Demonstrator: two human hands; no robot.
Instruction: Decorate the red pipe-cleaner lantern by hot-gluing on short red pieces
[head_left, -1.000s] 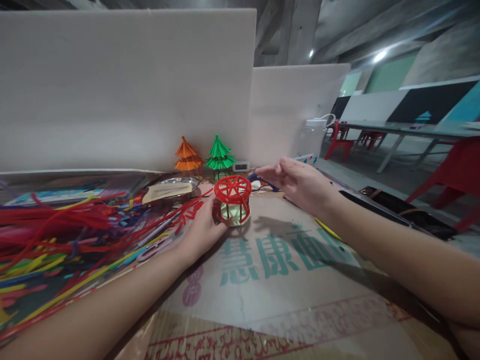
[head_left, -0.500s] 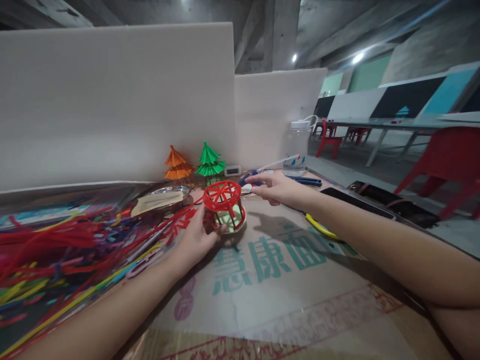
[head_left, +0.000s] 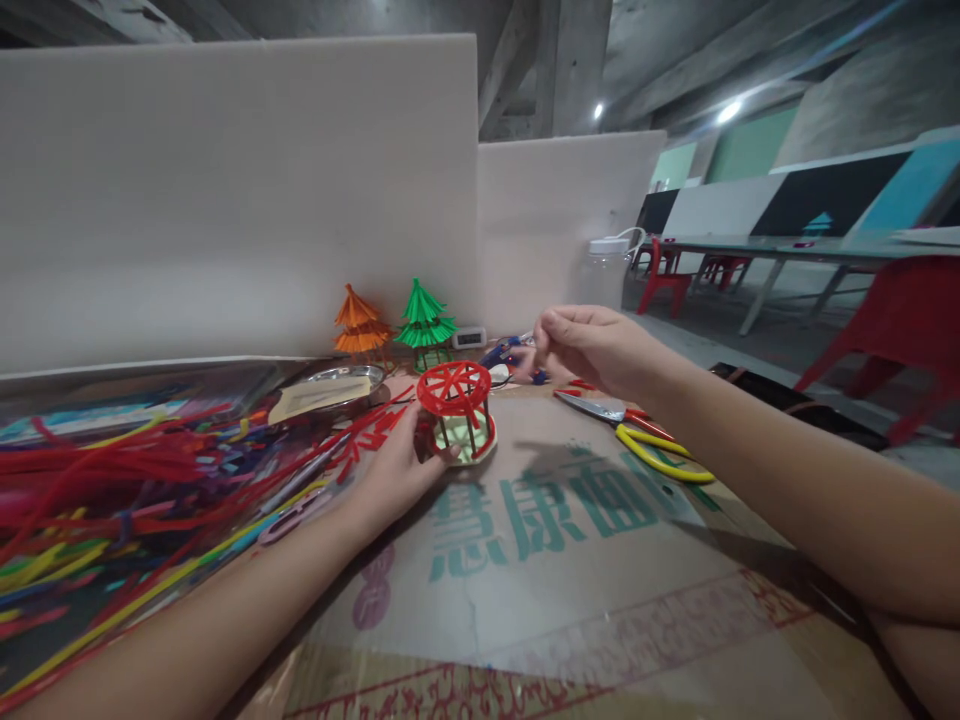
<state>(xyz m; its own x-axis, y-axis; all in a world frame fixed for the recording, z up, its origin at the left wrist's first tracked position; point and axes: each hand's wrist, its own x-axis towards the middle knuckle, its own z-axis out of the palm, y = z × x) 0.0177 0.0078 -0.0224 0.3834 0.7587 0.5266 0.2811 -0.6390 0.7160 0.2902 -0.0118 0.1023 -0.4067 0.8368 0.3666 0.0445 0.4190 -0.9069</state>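
My left hand (head_left: 401, 465) is closed round the near left side of a small pavilion model (head_left: 454, 390). It has a red spoked wheel-like top, dark posts and a pale green base edged in red, and it stands upright on the cardboard. Raised to the right of the model, my right hand (head_left: 592, 350) has its fingers curled together in a pinch. Whatever lies between those fingertips, if anything, I cannot make out. Below the right forearm lie scissors (head_left: 664, 455) with yellow handles. Behind the model is a blue tool (head_left: 499, 352), partly hidden by my right hand.
An orange pagoda model (head_left: 361, 325) and a green pagoda model (head_left: 424, 320) stand at the back. Coloured strips (head_left: 112, 480) cover the left side. A metal dish (head_left: 341, 380) holds a pale card. A clear bottle (head_left: 606, 270) and white panels (head_left: 240, 200) border the back.
My right hand has moved up and right, away from the model, and its fingers have drawn together. More of the scissors shows. My left hand still holds the model.
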